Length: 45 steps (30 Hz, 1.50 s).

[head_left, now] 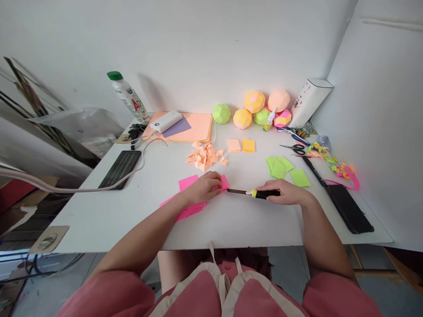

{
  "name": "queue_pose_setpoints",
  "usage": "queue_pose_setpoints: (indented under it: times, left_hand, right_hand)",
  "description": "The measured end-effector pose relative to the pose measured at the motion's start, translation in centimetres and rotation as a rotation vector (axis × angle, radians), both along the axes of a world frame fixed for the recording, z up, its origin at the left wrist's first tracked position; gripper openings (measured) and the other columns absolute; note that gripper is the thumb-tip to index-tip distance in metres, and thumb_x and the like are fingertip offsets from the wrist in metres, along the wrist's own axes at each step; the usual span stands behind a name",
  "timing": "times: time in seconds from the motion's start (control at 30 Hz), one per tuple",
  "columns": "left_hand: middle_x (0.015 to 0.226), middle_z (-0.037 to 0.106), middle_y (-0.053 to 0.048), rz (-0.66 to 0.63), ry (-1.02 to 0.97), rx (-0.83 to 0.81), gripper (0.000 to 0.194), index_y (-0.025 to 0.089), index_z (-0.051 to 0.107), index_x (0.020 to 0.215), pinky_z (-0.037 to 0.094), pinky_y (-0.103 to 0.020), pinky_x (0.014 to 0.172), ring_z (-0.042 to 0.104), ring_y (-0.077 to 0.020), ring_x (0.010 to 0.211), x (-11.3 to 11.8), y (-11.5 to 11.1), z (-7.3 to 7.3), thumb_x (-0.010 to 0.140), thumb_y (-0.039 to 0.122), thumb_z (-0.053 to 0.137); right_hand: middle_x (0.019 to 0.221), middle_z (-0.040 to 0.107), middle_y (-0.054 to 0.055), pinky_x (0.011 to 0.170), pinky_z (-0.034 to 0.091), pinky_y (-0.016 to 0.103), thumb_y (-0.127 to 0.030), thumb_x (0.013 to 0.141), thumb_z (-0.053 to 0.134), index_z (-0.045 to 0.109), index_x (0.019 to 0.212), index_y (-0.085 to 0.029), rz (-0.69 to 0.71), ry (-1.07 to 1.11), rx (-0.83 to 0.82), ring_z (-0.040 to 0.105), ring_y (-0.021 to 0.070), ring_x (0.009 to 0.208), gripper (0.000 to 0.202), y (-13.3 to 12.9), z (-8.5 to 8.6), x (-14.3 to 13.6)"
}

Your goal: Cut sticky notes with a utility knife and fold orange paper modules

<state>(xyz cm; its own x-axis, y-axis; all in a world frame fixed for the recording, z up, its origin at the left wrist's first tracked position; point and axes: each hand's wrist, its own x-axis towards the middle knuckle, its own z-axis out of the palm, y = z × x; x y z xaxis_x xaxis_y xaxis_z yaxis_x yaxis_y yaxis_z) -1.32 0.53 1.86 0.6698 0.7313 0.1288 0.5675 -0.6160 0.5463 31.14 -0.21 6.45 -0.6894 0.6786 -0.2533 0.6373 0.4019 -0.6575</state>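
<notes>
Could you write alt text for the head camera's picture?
A person's left hand holds pink paper near the tip of a black-handled tool in the right hand. Beyond, on a white table, sit folded peach pieces, green squares and paper balls.

left hand [209, 186] holds pink paper [225, 182] | right hand [287, 193] grips black-handled tool [264, 194], tip at paper | peach folded pieces [204, 156] beyond

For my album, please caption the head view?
Left hand holding pink paper, right hand gripping a black-handled tool beside it.
</notes>
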Motion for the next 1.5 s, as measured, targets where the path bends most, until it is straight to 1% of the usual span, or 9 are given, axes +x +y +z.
queue_pose_setpoints:
  times: [0.33, 0.63, 0.73, 0.93, 1.13, 1.23, 1.33, 1.43, 1.5]
  left_hand:
    - [0.089, 0.058, -0.01, -0.003, 0.07, 0.203, 0.021, 0.018, 0.057, 0.074, 0.046, -0.035, 0.075, 0.052, -0.0211, 0.085, 0.8, -0.4, -0.8, 0.088, 0.022, 0.042]
    - [0.08, 0.06, -0.009, 0.048, 0.052, 0.231, 0.026, 0.018, 0.054, 0.075, 0.046, -0.034, 0.071, 0.054, -0.0199, 0.079, 1.0, -0.5, -1.0, 0.091, 0.023, 0.036]
    - [0.08, 0.061, -0.008, 0.159, -0.009, 0.267, 0.022, 0.018, 0.054, 0.075, 0.047, -0.034, 0.07, 0.055, -0.0196, 0.079, 0.8, -0.4, -0.8, 0.089, 0.021, 0.037]
    - [0.088, 0.061, -0.006, 0.567, -0.195, 0.494, 0.009, 0.021, 0.052, 0.082, 0.048, -0.037, 0.076, 0.056, -0.0194, 0.086, -0.6, 0.1, 1.0, 0.083, 0.015, 0.045]
    - [0.074, 0.052, -0.006, 0.652, -0.02, 0.685, 0.013, 0.022, 0.05, 0.07, 0.044, -0.038, 0.065, 0.051, -0.0221, 0.077, -1.0, -0.8, 3.1, 0.071, 0.008, 0.047]
    - [0.065, 0.046, -0.007, 0.631, 0.208, 0.609, 0.014, 0.02, 0.047, 0.06, 0.036, -0.034, 0.054, 0.048, -0.0219, 0.067, -0.5, -1.8, 2.7, 0.067, 0.008, 0.048]
    - [0.057, 0.043, -0.006, 0.49, 0.442, 0.38, 0.014, 0.018, 0.047, 0.056, 0.03, -0.03, 0.046, 0.045, -0.0202, 0.057, -0.2, -2.6, 1.9, 0.069, 0.02, 0.054]
    - [0.06, 0.047, -0.008, 0.398, 0.498, 0.262, 0.027, 0.017, 0.053, 0.061, 0.034, -0.032, 0.047, 0.047, -0.0229, 0.06, 0.0, -3.0, 1.8, 0.076, 0.039, 0.053]
    - [0.066, 0.051, -0.01, 0.38, 0.486, 0.258, 0.032, 0.016, 0.057, 0.065, 0.039, -0.036, 0.053, 0.05, -0.0255, 0.067, 0.2, -2.9, 1.9, 0.081, 0.042, 0.047]
  right_hand:
    - [0.099, 0.066, 0.005, 0.076, 0.046, 0.028, -0.022, 0.078, 0.056, 0.061, 0.122, -0.025, 0.055, 0.02, 0.018, 0.061, 0.0188, 0.086, 0.045, -0.2, -0.1, 0.0]
    - [0.099, 0.066, 0.006, 0.077, 0.046, 0.029, -0.021, 0.077, 0.055, 0.061, 0.123, -0.025, 0.034, -0.02, 0.046, 0.06, 0.0197, 0.087, 0.047, -0.4, -0.2, -0.4]
    - [0.099, 0.065, 0.005, 0.077, 0.046, 0.029, -0.02, 0.076, 0.055, 0.061, 0.123, -0.025, 0.021, -0.042, 0.036, 0.06, 0.0199, 0.088, 0.047, -0.4, -0.2, -0.5]
    - [0.1, 0.066, 0.005, 0.078, 0.046, 0.03, -0.021, 0.076, 0.056, 0.061, 0.122, -0.026, 0.007, -0.049, 0.029, 0.061, 0.0203, 0.088, 0.047, -0.5, -0.2, -0.5]
    - [0.108, 0.065, 0.006, 0.081, 0.046, 0.03, -0.023, 0.077, 0.055, 0.061, 0.123, -0.026, 0.0, -0.028, 0.008, 0.06, 0.0214, 0.093, 0.046, -0.4, -0.2, -0.5]
    - [0.108, 0.065, 0.006, 0.081, 0.046, 0.031, -0.023, 0.077, 0.055, 0.06, 0.123, -0.025, 0.0, -0.038, -0.003, 0.06, 0.0214, 0.094, 0.046, -0.3, -0.1, -0.4]
    - [0.107, 0.065, 0.006, 0.081, 0.046, 0.03, -0.023, 0.077, 0.055, 0.06, 0.124, -0.023, 0.009, -0.058, -0.001, 0.06, 0.0212, 0.093, 0.047, -0.2, 0.0, -0.4]
    - [0.106, 0.065, 0.006, 0.081, 0.046, 0.03, -0.022, 0.078, 0.054, 0.06, 0.124, -0.024, 0.022, -0.047, 0.0, 0.06, 0.0205, 0.092, 0.047, 0.0, 0.0, -0.4]
    - [0.106, 0.065, 0.006, 0.082, 0.046, 0.03, -0.022, 0.079, 0.054, 0.059, 0.124, -0.024, 0.031, -0.041, -0.005, 0.06, 0.02, 0.092, 0.046, 0.0, -0.1, -0.3]
